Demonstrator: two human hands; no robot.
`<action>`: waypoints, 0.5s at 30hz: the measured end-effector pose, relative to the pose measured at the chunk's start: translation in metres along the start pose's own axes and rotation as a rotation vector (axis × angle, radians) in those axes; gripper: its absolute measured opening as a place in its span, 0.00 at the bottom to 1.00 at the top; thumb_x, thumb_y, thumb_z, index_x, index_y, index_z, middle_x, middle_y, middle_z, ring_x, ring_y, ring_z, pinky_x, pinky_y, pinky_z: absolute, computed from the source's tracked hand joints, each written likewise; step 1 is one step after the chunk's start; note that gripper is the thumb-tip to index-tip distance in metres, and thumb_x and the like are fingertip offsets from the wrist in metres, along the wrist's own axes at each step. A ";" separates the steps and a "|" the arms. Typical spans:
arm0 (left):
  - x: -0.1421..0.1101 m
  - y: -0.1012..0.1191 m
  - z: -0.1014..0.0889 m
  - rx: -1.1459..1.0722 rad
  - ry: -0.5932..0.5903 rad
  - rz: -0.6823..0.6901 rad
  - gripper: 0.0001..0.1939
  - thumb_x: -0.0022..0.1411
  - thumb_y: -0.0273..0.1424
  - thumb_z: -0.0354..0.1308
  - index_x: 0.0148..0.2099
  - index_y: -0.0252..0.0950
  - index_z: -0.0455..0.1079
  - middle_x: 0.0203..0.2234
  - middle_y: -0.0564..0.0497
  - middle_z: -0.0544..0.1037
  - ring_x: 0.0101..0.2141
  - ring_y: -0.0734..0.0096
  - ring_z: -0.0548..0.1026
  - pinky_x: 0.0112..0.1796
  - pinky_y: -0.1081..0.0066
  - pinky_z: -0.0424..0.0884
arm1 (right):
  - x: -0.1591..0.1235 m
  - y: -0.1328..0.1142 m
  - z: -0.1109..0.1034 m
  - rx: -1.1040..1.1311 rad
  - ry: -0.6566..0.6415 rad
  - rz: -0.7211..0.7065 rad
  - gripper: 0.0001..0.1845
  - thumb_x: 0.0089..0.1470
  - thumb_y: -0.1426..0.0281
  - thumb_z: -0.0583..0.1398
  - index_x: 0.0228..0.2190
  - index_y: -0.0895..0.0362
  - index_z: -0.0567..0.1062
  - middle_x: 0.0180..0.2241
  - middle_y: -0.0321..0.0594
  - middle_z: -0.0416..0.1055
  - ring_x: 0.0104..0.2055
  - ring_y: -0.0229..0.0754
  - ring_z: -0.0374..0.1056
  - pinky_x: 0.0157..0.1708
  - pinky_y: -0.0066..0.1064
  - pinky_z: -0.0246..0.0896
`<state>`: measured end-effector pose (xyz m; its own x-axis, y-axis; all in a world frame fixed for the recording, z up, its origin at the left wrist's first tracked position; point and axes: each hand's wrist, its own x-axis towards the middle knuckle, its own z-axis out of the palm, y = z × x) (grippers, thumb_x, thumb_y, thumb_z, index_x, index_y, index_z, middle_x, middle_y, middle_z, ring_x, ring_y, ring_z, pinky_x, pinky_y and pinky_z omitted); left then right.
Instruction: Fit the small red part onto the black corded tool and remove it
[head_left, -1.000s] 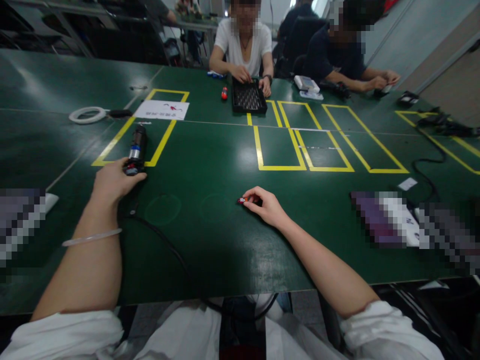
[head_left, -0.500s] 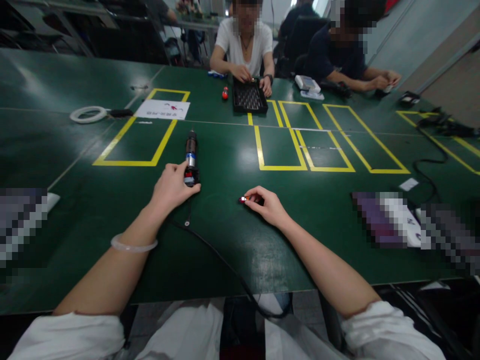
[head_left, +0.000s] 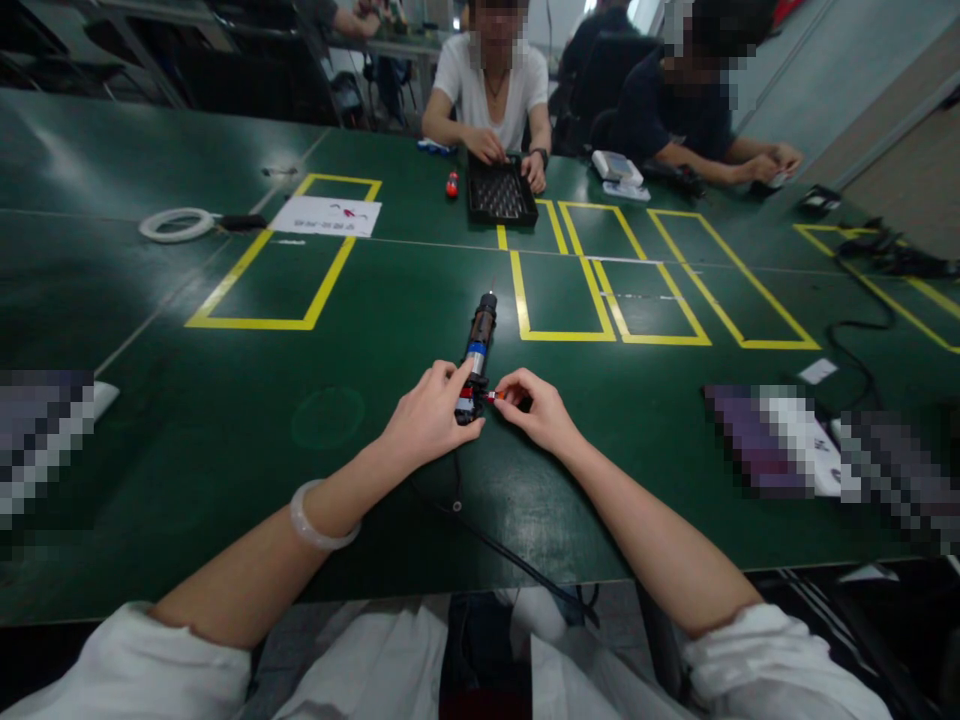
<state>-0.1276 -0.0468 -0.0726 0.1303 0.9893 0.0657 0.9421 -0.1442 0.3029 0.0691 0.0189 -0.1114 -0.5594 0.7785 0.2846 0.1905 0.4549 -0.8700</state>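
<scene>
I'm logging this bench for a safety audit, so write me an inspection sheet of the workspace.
Surface: green table, marked with yellow tape.
Job's things: dark cylindrical tool with a blue band; small red-orange piece beside its lower end, contact unclear.
Clutter: white coil, printed sheet, black tray.
Hands: left hand holds the tool; right hand pinches the piece.
Cables: black cable crosses the near edge; another dark cable lies at right.
Surroundings: two people seated opposite, others behind.

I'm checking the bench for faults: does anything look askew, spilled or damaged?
Nothing looks spilled. One oddity: a ragged, broken white line crosses a yellow tape outline to the right of the dark tool, perhaps worn tape or residue. The tool shows no clear damage.
</scene>
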 end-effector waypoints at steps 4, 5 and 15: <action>-0.003 0.008 -0.001 0.070 -0.013 0.022 0.41 0.58 0.45 0.57 0.70 0.37 0.51 0.52 0.39 0.66 0.50 0.51 0.68 0.44 0.61 0.71 | -0.001 0.001 0.001 -0.056 -0.046 -0.066 0.04 0.56 0.71 0.62 0.35 0.55 0.72 0.33 0.37 0.68 0.33 0.37 0.65 0.36 0.30 0.62; -0.003 0.010 -0.002 0.083 -0.011 0.017 0.41 0.58 0.44 0.57 0.69 0.38 0.51 0.52 0.40 0.66 0.50 0.52 0.68 0.44 0.60 0.71 | -0.001 0.001 0.001 -0.072 -0.055 -0.079 0.04 0.56 0.71 0.62 0.35 0.55 0.73 0.33 0.37 0.68 0.33 0.37 0.66 0.37 0.30 0.62; -0.003 0.016 -0.004 0.090 -0.022 -0.019 0.41 0.58 0.44 0.58 0.69 0.37 0.50 0.52 0.40 0.66 0.49 0.53 0.68 0.44 0.60 0.70 | -0.003 -0.004 0.002 -0.124 -0.024 -0.068 0.05 0.57 0.70 0.62 0.37 0.56 0.77 0.33 0.38 0.71 0.31 0.36 0.67 0.35 0.29 0.64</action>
<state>-0.1138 -0.0520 -0.0644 0.1180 0.9922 0.0395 0.9682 -0.1238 0.2172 0.0684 0.0143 -0.1091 -0.5933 0.7342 0.3300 0.2493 0.5574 -0.7919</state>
